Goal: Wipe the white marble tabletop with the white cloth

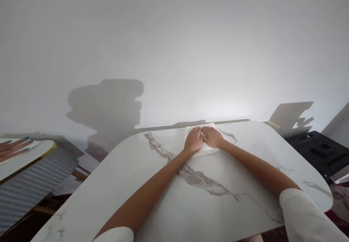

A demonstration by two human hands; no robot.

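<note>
A small white folded cloth lies near the far edge of a white marble-patterned table. My left hand rests flat on the cloth's left half, fingers stretched forward. My right hand lies flat on its right half, fingers pointing left so that they meet the left hand's fingertips. Both arms reach far forward across the table. Most of the cloth is hidden under the hands.
A white wall stands right behind the table's far edge. At the left is a round side table with a gold rim and ribbed base. A black object sits at the right.
</note>
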